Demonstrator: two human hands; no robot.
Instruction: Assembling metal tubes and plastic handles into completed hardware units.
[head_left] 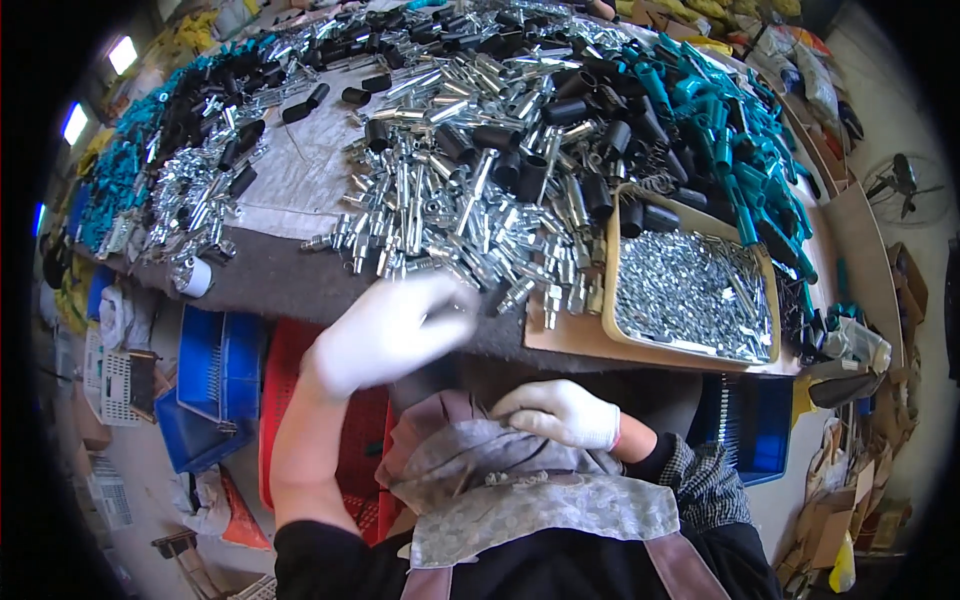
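My left hand (395, 330), in a white glove, is over the near edge of the table, just short of a heap of shiny metal fittings (415, 215). Motion smears its fingers, and I cannot make out anything between them. Lower and to the right, my right hand (565, 413), gloved too, is closed at the bunched-up grey patterned apron (450, 455) over my lap. Its fingers curl at the edge of the cloth.
A cream tray (612, 290) of small metal pieces stands at the table's right front. Black sleeves (568, 110) and teal plastic parts (720, 135) lie behind it. A white roll (192, 277) sits front left. Below are a red crate (285, 400) and blue bins (220, 360).
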